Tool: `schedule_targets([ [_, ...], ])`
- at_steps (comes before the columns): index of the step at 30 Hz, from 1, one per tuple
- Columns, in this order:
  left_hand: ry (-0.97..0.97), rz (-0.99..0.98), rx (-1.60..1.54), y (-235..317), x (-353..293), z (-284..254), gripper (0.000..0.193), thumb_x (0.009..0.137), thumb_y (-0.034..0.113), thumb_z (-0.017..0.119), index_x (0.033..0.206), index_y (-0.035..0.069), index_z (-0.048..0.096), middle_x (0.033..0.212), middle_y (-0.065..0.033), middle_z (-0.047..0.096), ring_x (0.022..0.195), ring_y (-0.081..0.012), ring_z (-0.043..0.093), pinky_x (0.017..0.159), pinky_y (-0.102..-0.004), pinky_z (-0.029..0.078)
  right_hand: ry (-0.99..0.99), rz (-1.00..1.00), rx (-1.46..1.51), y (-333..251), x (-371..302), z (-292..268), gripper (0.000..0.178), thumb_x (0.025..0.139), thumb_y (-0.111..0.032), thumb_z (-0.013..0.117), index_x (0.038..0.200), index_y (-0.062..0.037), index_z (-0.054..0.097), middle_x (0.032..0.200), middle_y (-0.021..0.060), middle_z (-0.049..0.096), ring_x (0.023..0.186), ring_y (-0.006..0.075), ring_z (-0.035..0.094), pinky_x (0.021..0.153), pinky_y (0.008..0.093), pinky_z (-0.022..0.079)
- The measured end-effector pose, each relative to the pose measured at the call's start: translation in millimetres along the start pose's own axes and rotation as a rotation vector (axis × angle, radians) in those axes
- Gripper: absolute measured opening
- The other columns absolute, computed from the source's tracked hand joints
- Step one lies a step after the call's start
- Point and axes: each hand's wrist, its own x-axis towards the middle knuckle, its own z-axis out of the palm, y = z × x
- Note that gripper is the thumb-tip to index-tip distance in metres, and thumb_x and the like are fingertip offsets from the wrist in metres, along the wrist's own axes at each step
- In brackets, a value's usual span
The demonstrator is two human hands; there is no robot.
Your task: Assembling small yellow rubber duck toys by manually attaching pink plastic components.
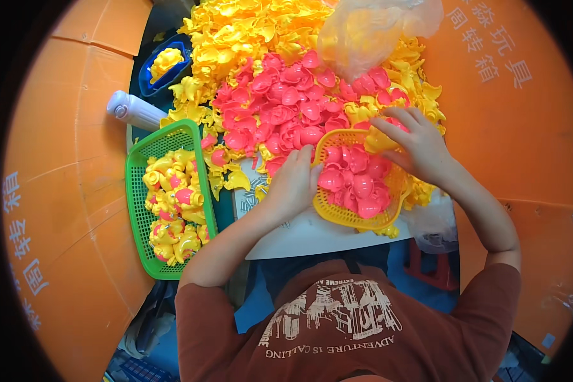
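A yellow plastic basket [356, 223] sits tilted at the table's near edge, holding several glossy pink shell-shaped pieces [361, 184]. My left hand [294, 181] is at its left rim, thumb and fingers closed against the edge; part of the fingers is hidden. Over the basket's far right corner, my right hand [420, 145] pinches a curved yellow plastic piece [379, 140] between thumb and fingers. Just beyond the basket lies a heap of loose pink pieces [277, 105], backed by a larger pile of yellow pieces [235, 32].
To the left, a green basket [137, 216] holds assembled yellow-and-pink toy parts [175, 204]. A pale bottle [134, 109] and a blue container [151, 79] stand behind it. Small metal screws [254, 190] lie on the white tabletop [293, 239]. Clear plastic bag [356, 38] covers the far pile; orange panels [516, 140] flank both sides.
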Motion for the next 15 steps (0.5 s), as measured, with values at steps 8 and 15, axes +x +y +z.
schedule_targets([
  [8, -0.340, -0.334, -0.518, -16.9, 8.4, 13.3, 0.021, 0.088, 0.010, 0.052, 0.105, -0.002, 0.052, 0.074, -0.0075, 0.058, 0.068, -0.0108, 0.057, 0.058, -0.0250, 0.045, 0.036, 0.263, 0.673, 40.3, 8.8, 9.7, 0.046, 0.076, -0.004, 0.066, 0.120, -0.0084, 0.053, 0.114, 0.0138, 0.056, 0.100, 0.0239, 0.058, 0.079, 0.0304, 0.049],
  [15, -0.205, -0.169, -0.541, -14.9, 0.9, 25.1, 0.018, 0.087, 0.010, 0.052, 0.099, -0.002, 0.047, 0.075, -0.0141, 0.059, 0.068, -0.0200, 0.059, 0.059, -0.0315, 0.044, 0.323, 0.259, 0.029, 60.3, 26.4, -6.1, 0.049, 0.079, -0.019, 0.068, 0.123, -0.0065, 0.050, 0.127, 0.0190, 0.049, 0.115, 0.0323, 0.050, 0.096, 0.0375, 0.040],
])
